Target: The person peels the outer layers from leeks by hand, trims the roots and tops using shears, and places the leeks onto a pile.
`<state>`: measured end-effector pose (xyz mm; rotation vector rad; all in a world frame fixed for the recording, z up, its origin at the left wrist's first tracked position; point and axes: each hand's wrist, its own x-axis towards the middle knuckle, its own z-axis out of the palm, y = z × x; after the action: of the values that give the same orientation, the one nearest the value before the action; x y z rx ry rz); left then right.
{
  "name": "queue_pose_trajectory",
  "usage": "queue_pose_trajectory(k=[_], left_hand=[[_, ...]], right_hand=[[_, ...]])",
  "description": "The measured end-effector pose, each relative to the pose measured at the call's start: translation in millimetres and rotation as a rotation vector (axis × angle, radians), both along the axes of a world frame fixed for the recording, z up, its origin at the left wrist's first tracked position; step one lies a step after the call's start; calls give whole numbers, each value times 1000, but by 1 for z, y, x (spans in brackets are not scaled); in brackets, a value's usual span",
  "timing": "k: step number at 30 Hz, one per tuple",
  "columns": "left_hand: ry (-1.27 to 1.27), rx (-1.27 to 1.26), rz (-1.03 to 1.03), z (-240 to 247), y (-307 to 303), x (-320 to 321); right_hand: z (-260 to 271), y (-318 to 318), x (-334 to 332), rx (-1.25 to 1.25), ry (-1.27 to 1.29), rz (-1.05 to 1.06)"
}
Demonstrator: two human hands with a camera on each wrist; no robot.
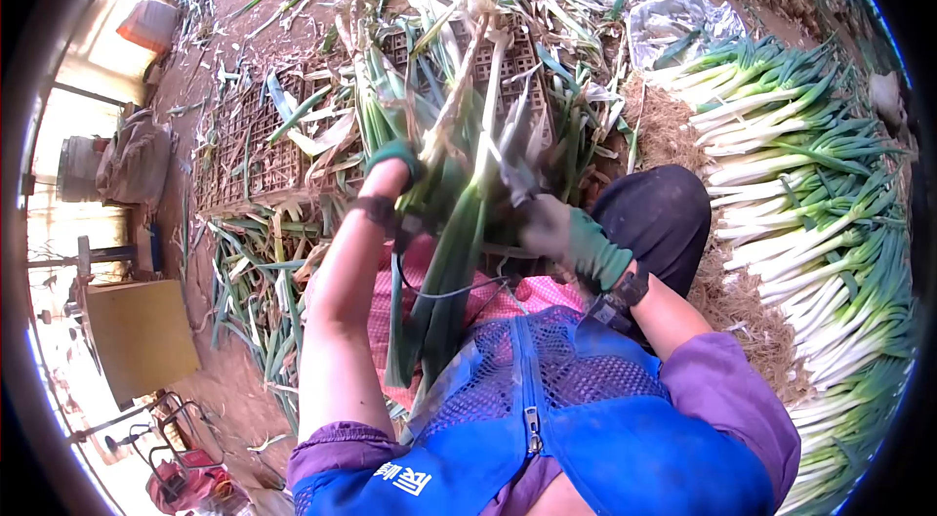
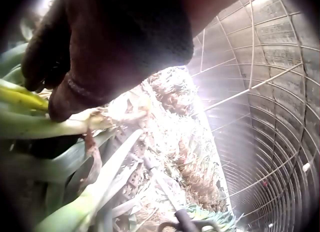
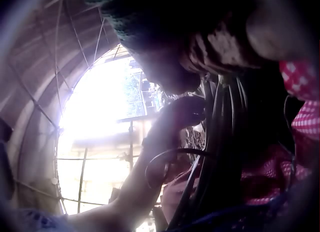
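Observation:
My left hand (image 1: 395, 167), in a dark green glove, grips long green onions (image 1: 467, 233) over my lap. Their roots point away from me, and their leaves hang toward my vest. In the left wrist view its fingers (image 2: 62, 99) curl around the stalks (image 2: 75, 126). To the right, my right hand (image 1: 571, 241), gloved in green with a grey palm, is blurred beside the stalks and holds a slim tool. The left wrist view shows that tool as a thin metal wand (image 2: 165, 188) with a dark handle, aimed toward the onions. Dark in its own view, the right hand (image 3: 170, 67) is close above the left forearm.
Cleaned green onions (image 1: 771, 194) lie in a long row on straw at the right. Plastic crates (image 1: 244, 150) under loose leaves stand ahead. A clear plastic bag (image 1: 683, 28) lies beyond the row. Pink checked cloth (image 1: 386, 306) covers my lap, and a yellow board (image 1: 142, 340) stands left.

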<state>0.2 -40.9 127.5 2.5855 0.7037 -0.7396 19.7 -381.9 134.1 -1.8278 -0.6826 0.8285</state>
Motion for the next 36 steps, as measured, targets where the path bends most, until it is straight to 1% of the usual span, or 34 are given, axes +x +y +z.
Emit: queue_pose_trajectory(k=[1,2,3,4,5,7,8,9,11,12,14,16,17,18,19,21,23,25,26,27,28,29,30,32,33,34,35,36], left_hand=[[-16,28,57,-12,-3,-12],[-93,93,93,-19,-6,-26],[-170,157,129,-25,-8,-38],[-105,112,140,-35,0,-45],[-160,16,176,-47,8,-53],[-269,-180,243,-87,29,-68],[-321,-352,306,-104,37,-68],[-311,-288,285,-97,31,-69],[-290,-169,237,-63,7,-64],[-242,-126,185,-55,9,-61],[-357,-223,250,-53,6,-52],[-512,-348,316,-60,6,-50],[-512,-415,361,-63,8,-48],[-512,-484,404,-46,-1,-40],[-514,-557,447,-40,-6,-33],[-586,-578,450,-64,-3,-24],[-621,-578,452,-84,-1,-18],[-664,-604,455,-75,-6,-16],[-632,-594,483,-70,-5,-15],[-600,-585,512,-62,-7,-15],[-669,-647,552,-70,-7,-16],[-633,-608,562,-72,-5,-15],[-597,-569,573,-72,-1,-11],[-558,-523,599,-72,-1,-11],[-554,-517,616,-63,-7,-11],[-551,-508,632,-55,-9,-11],[-622,-406,510,-61,-6,-13],[-686,-304,386,-77,-1,-14]], right_hand=[[25,2,-9,-37,50,24],[42,4,-16,-72,100,50],[48,5,-21,-108,149,77],[31,6,-24,-78,112,44],[19,6,-21,-112,134,26],[16,13,-11,-181,179,-15],[21,14,-13,-161,68,-9],[31,17,-17,-183,50,43],[49,20,-23,-233,13,138],[42,20,-26,-155,92,117],[33,19,-26,-168,47,90],[41,25,-27,-172,42,85],[48,27,-28,-171,56,91],[54,29,-29,-174,68,94],[53,32,-26,-206,14,98],[52,38,-16,-272,-97,112],[44,43,-6,-218,-77,7],[45,49,-2,-203,-70,-56],[48,48,-4,-174,-37,-27],[50,48,-8,-205,-18,9],[51,47,-12,-237,0,46],[52,46,-15,-271,14,84],[52,45,-18,-252,7,90],[48,46,-16,-251,-116,84],[47,47,-16,-248,-177,82],[48,48,-16,-252,-161,93],[51,49,-16,-255,-146,105],[53,50,-17,-259,-130,116]])
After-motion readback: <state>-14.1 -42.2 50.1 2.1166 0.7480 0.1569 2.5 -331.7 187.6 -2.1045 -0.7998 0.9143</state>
